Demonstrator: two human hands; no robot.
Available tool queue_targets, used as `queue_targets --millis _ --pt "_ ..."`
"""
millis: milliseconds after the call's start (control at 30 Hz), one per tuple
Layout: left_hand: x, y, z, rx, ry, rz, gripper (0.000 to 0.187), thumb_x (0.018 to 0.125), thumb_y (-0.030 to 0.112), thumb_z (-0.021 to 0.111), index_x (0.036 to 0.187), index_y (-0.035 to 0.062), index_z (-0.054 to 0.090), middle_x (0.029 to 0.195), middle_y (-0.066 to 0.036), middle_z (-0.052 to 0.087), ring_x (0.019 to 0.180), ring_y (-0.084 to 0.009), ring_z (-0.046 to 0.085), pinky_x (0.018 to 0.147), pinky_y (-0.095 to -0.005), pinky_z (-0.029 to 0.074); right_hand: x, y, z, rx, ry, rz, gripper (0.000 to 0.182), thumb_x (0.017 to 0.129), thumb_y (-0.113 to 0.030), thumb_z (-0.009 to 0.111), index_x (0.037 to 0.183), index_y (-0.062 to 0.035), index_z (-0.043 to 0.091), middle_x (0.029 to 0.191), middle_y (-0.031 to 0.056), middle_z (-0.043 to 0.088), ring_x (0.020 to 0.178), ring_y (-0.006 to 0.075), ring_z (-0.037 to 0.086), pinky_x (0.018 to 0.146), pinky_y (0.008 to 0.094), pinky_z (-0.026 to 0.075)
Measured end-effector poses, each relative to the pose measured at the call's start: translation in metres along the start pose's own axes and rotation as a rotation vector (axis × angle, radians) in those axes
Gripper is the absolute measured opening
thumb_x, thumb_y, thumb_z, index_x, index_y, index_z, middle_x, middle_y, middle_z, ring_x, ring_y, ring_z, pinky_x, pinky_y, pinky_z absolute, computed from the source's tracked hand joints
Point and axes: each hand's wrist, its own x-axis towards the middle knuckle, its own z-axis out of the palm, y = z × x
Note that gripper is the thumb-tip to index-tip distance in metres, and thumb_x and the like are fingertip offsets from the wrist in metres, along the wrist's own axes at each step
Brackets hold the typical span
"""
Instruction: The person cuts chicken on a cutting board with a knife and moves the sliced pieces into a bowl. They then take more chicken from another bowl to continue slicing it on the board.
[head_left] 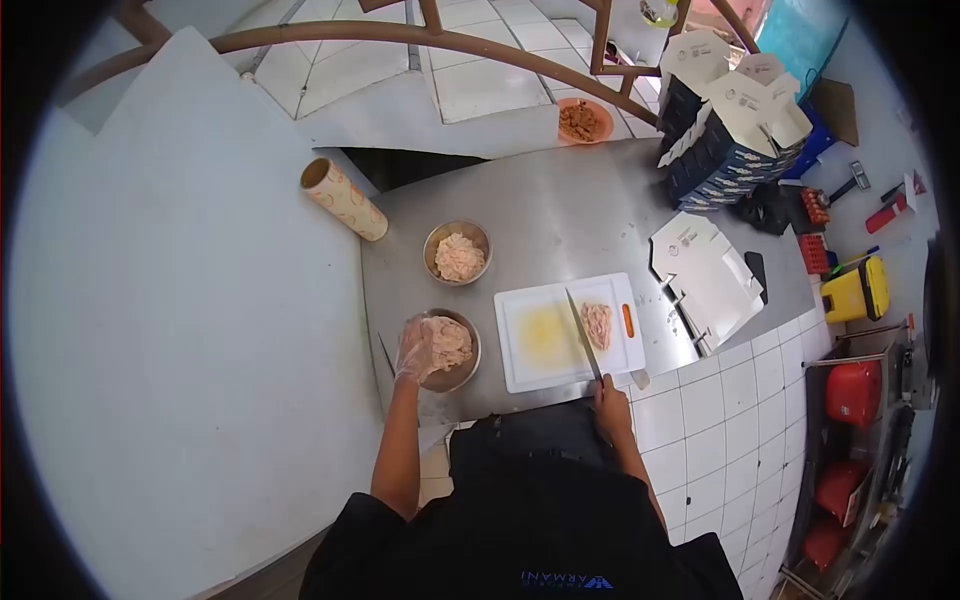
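Observation:
My right hand [612, 408] is closed round the handle of a long kitchen knife [586, 334]. The blade lies across the white cutting board [515, 375], along the left side of a piece of raw meat [596, 326]. In a clear plastic glove, my left hand [414, 350] reaches into a metal bowl [470, 372] of pale raw meat [449, 343]. Its fingers are against the meat, and I cannot tell whether they grip any. Farther back stands a smaller metal bowl [486, 240] with cut pale meat [459, 258]. A yellowish wet stain marks the board's left half.
A patterned roll [345, 200] lies by the left wall. Stacked boxes [725, 145] rise at the back right of the steel table [560, 210]; a flat white box [705, 275] lies before them. An orange bowl [603, 125] of brown food sits beyond the far edge.

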Motion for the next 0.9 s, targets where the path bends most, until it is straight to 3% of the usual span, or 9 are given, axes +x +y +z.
queue_targets --millis 100,167,267,367,467,567,667,767,900 --pt "0.001 0.011 0.007 -0.037 0.008 -0.016 0.047 0.107 0.038 0.038 0.136 0.0032 0.051 0.133 -0.026 0.054 0.127 -0.0433 0.048 0.109 -0.0499 0.037 0.008 0.008 -0.005 0.037 0.042 -0.029 0.020 0.104 -0.022 0.052 0.107 -0.0025 0.051 0.077 0.0276 0.066 0.073 0.0504 0.064 0.063 0.0599 0.047" --pt "-0.005 0.015 0.003 -0.061 0.127 0.072 0.046 0.109 0.037 0.036 0.135 0.0020 0.050 0.125 -0.025 0.061 0.116 -0.0413 0.057 0.103 -0.0472 0.045 0.006 0.008 0.001 0.020 0.045 -0.038 0.019 0.104 -0.021 0.052 0.106 -0.0018 0.051 0.075 0.0270 0.066 0.072 0.0502 0.064 0.062 0.0595 0.047" --pt "0.002 0.005 0.016 -0.602 0.048 -0.081 0.045 0.110 0.041 0.035 0.123 0.0002 0.051 0.112 -0.020 0.063 0.102 -0.0330 0.063 0.093 -0.0416 0.050 0.001 0.012 -0.002 0.020 -0.020 0.022 0.024 0.105 -0.026 0.047 0.112 -0.0037 0.051 0.082 0.0289 0.067 0.079 0.0518 0.065 0.068 0.0621 0.049" --pt "-0.019 0.053 -0.011 -0.932 0.164 -0.055 0.037 0.111 0.038 0.038 0.111 0.0032 0.052 0.101 -0.007 0.057 0.098 -0.0151 0.058 0.088 -0.0307 0.049 -0.003 0.013 -0.004 0.044 -0.022 0.019 0.024 0.105 -0.026 0.047 0.109 -0.0031 0.051 0.082 0.0278 0.067 0.079 0.0512 0.065 0.069 0.0620 0.049" --pt "-0.018 0.068 -0.034 -0.649 0.369 -0.015 0.040 0.110 0.042 0.040 0.107 0.0029 0.050 0.095 -0.005 0.053 0.090 -0.0156 0.054 0.085 -0.0312 0.048 -0.006 0.009 -0.007 0.072 -0.007 0.034 0.023 0.105 -0.025 0.048 0.107 -0.0025 0.050 0.081 0.0269 0.068 0.080 0.0510 0.065 0.069 0.0618 0.049" --pt "-0.026 0.094 -0.059 -0.607 0.383 -0.002 0.041 0.110 0.043 0.041 0.104 0.0029 0.048 0.090 -0.004 0.049 0.086 -0.0154 0.050 0.083 -0.0311 0.047 -0.004 0.014 -0.006 0.079 -0.031 0.029 0.022 0.104 -0.024 0.049 0.105 -0.0021 0.050 0.080 0.0265 0.067 0.079 0.0511 0.064 0.069 0.0617 0.049" --pt "-0.023 0.097 -0.059 -0.787 0.338 0.043 0.042 0.110 0.043 0.041 0.103 0.0026 0.050 0.094 -0.006 0.053 0.089 -0.0143 0.052 0.087 -0.0300 0.047 -0.002 0.022 -0.002 0.093 0.069 -0.065 0.018 0.103 -0.018 0.054 0.103 -0.0011 0.050 0.069 0.0249 0.063 0.069 0.0489 0.063 0.059 0.0580 0.044" --pt "-0.028 0.110 -0.044 -0.718 0.200 0.137 0.044 0.111 0.044 0.039 0.108 0.0012 0.049 0.091 -0.009 0.056 0.084 -0.0161 0.059 0.076 -0.0290 0.052 -0.004 0.018 -0.008 0.131 0.089 -0.049 0.018 0.103 -0.018 0.055 0.103 -0.0010 0.050 0.068 0.0248 0.062 0.069 0.0487 0.063 0.059 0.0576 0.044" --pt "-0.043 0.162 -0.016 -1.104 -0.152 0.224 0.046 0.110 0.044 0.041 0.108 -0.0007 0.051 0.105 -0.013 0.064 0.096 -0.0186 0.064 0.083 -0.0311 0.054 -0.004 0.016 -0.019 0.178 0.079 -0.018 0.019 0.104 -0.020 0.053 0.104 -0.0007 0.050 0.070 0.0249 0.063 0.072 0.0490 0.063 0.061 0.0586 0.044"
